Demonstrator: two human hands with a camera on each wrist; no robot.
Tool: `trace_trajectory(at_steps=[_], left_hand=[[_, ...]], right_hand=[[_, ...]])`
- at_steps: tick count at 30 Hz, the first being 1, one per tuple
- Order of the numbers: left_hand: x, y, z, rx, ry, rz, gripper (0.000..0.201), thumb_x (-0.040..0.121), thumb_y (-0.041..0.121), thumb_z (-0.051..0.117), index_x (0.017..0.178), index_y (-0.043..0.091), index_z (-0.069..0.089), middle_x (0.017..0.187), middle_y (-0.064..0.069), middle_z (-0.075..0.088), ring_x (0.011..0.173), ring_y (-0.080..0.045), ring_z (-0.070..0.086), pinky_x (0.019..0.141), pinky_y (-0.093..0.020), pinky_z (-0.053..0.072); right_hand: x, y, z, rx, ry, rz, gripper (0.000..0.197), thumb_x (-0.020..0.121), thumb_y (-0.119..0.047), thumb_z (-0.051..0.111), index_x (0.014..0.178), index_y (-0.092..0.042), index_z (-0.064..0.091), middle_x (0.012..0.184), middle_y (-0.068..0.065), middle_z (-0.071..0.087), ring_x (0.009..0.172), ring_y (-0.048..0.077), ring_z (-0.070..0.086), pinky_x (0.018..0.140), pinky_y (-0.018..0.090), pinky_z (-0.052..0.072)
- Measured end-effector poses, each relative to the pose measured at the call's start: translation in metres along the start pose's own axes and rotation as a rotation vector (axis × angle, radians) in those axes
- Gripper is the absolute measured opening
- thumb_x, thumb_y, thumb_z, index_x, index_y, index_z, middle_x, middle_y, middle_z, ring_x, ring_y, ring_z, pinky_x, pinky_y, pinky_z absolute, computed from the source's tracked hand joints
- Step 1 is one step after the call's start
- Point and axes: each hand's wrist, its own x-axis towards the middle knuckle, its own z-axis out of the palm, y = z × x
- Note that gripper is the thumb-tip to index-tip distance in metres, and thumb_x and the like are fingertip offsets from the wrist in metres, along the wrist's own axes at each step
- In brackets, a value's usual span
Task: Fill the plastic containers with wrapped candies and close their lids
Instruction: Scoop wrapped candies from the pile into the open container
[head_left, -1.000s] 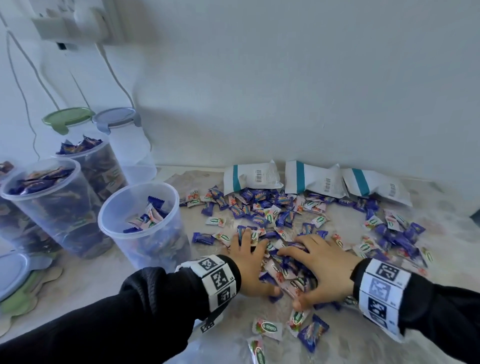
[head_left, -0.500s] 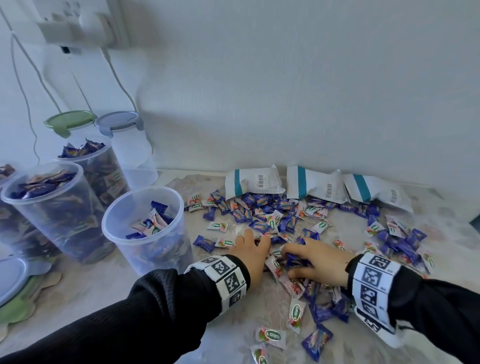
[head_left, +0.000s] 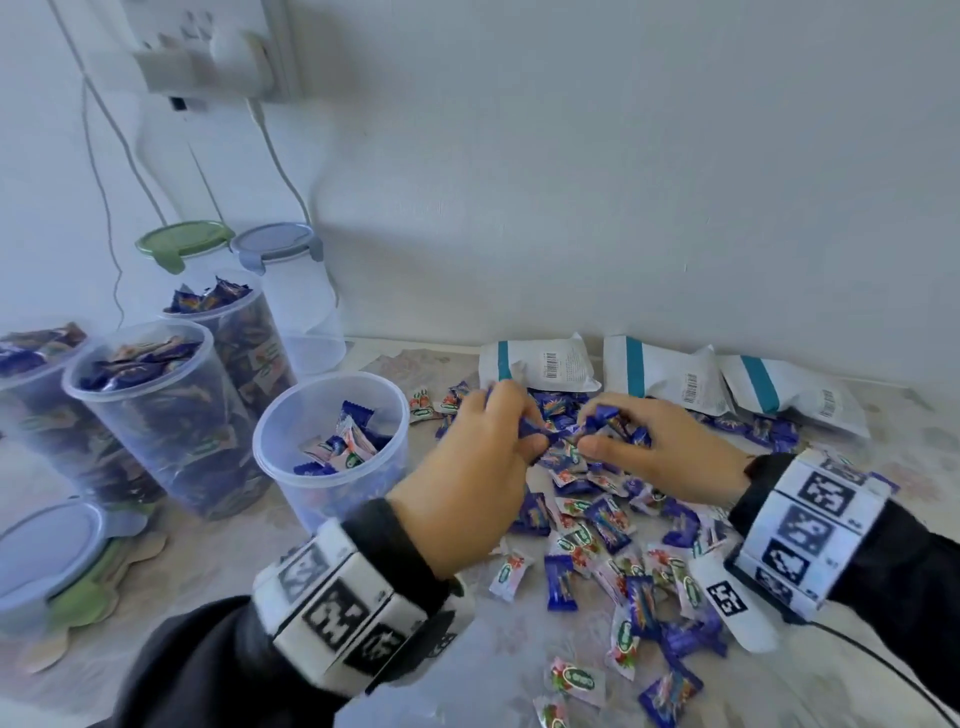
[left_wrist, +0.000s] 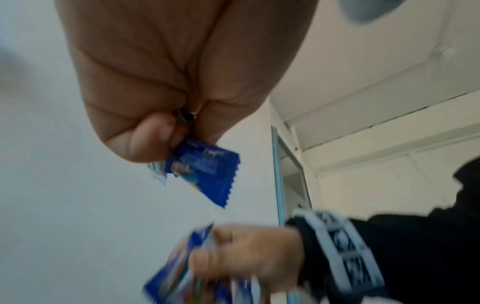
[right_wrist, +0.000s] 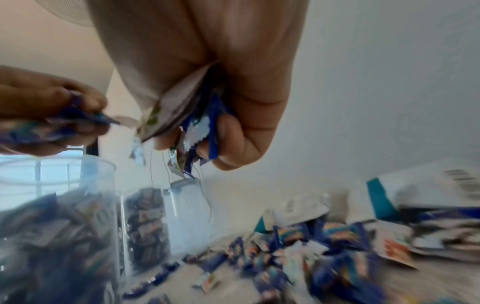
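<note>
Both hands are lifted off the surface with a load each. The left hand has its fingers curled tight round a small bunch of blue and white wrapped candies, and the right hand has its fingers clamped on a fuller bunch.

The target is the clear round plastic container, part filled and lidless. It stands just left of the left hand, and the loose candy pile lies to its right.

To do the drop well, I would carry each fist right over the container's mouth before loosening the fingers, and lower it close to the rim. Wrappers poke out of both fists, so a slack hold on the way across could shed some beside the container. One hand at a time would suit the narrow mouth better.

A second ago both hands lay flat on the pile, fingers spread, raking candies together. Half a second ago they were closing on them, still down on the surface. Now they are raised and closed, and have shifted toward the container.

Three fuller lidless containers stand left of the target.
</note>
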Motion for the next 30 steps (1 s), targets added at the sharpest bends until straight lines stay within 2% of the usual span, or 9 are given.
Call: trace_trajectory(at_steps=[2, 4, 10, 13, 16, 20, 23, 28, 30], left_hand=[[-0.016, 0.012, -0.034, 0.014, 0.137, 0.101, 0.016, 0.092, 0.005, 0.050, 0.091, 0.019, 0.042, 0.091, 0.006, 0.045, 0.077, 0.000, 0.044, 0.071, -0.004, 0.034], [-0.027, 0.014, -0.065, 0.082, 0.212, 0.131, 0.013, 0.089, 0.005, 0.052, 0.089, 0.016, 0.046, 0.086, 0.011, 0.045, 0.078, 0.003, 0.046, 0.072, -0.002, 0.033], [-0.037, -0.026, -0.113, 0.325, 0.094, -0.042, 0.006, 0.090, 0.022, 0.053, 0.088, 0.025, 0.049, 0.087, 0.006, 0.048, 0.081, -0.004, 0.047, 0.073, -0.008, 0.035], [-0.039, -0.041, -0.114, 0.374, 0.049, -0.068, 0.009, 0.087, 0.028, 0.057, 0.092, 0.033, 0.051, 0.086, 0.007, 0.055, 0.077, 0.001, 0.049, 0.068, -0.010, 0.034], [-0.046, -0.046, -0.113, 0.336, 0.051, -0.095, 0.044, 0.083, 0.048, 0.059, 0.124, 0.047, 0.044, 0.087, 0.018, 0.060, 0.075, 0.015, 0.048, 0.068, -0.004, 0.034], [-0.057, -0.052, -0.106, 0.336, 0.195, -0.121, 0.086, 0.061, 0.085, 0.045, 0.136, 0.048, 0.025, 0.095, 0.019, 0.047, 0.087, 0.002, 0.045, 0.073, -0.012, 0.032], [-0.064, -0.065, -0.095, 0.292, 0.321, -0.167, 0.105, 0.051, 0.087, 0.040, 0.141, 0.035, 0.023, 0.116, 0.013, 0.036, 0.110, -0.004, 0.032, 0.092, -0.022, 0.025], [-0.065, -0.084, -0.083, -0.002, 0.250, -0.184, 0.127, 0.046, 0.095, 0.044, 0.146, 0.019, 0.020, 0.141, 0.016, 0.027, 0.132, 0.003, 0.024, 0.108, -0.022, 0.025], [-0.063, -0.091, -0.079, -0.128, 0.253, -0.163, 0.121, 0.051, 0.087, 0.058, 0.144, 0.017, 0.025, 0.145, 0.006, 0.038, 0.133, -0.001, 0.035, 0.109, -0.032, 0.034]], right_hand=[[0.007, -0.012, -0.002, 0.042, 0.034, -0.023, 0.037, 0.084, -0.042, 0.059, 0.113, -0.019, 0.060, 0.094, -0.009, 0.065, 0.076, -0.006, 0.056, 0.068, 0.002, 0.037], [0.015, -0.025, -0.003, 0.065, 0.068, -0.055, 0.045, 0.081, -0.046, 0.057, 0.115, -0.017, 0.060, 0.103, -0.008, 0.065, 0.088, 0.000, 0.057, 0.072, -0.002, 0.035], [0.040, -0.065, 0.001, 0.149, 0.054, -0.259, 0.042, 0.081, -0.050, 0.054, 0.095, -0.011, 0.060, 0.085, 0.014, 0.064, 0.081, 0.027, 0.059, 0.079, 0.037, 0.046], [0.053, -0.085, 0.006, 0.204, 0.052, -0.336, 0.039, 0.082, -0.047, 0.055, 0.095, -0.010, 0.060, 0.084, 0.014, 0.063, 0.079, 0.029, 0.059, 0.075, 0.037, 0.046], [0.065, -0.107, 0.013, 0.257, 0.081, -0.393, 0.031, 0.087, -0.040, 0.059, 0.096, -0.011, 0.060, 0.082, 0.010, 0.064, 0.073, 0.024, 0.059, 0.069, 0.031, 0.044], [0.078, -0.131, 0.031, 0.368, 0.188, -0.453, 0.024, 0.088, -0.043, 0.058, 0.093, -0.019, 0.057, 0.078, 0.007, 0.067, 0.069, 0.024, 0.063, 0.066, 0.038, 0.052], [0.081, -0.145, 0.052, 0.443, 0.290, -0.502, 0.014, 0.087, -0.042, 0.056, 0.089, -0.030, 0.051, 0.064, -0.011, 0.059, 0.054, 0.010, 0.051, 0.054, 0.028, 0.046], [0.080, -0.157, 0.088, 0.513, 0.272, -0.511, 0.011, 0.086, -0.046, 0.054, 0.093, -0.039, 0.050, 0.085, 0.007, 0.066, 0.081, 0.026, 0.067, 0.069, 0.042, 0.054], [0.078, -0.155, 0.093, 0.513, 0.251, -0.518, 0.013, 0.087, -0.038, 0.056, 0.095, -0.028, 0.053, 0.083, -0.001, 0.065, 0.080, 0.016, 0.065, 0.072, 0.032, 0.051]])
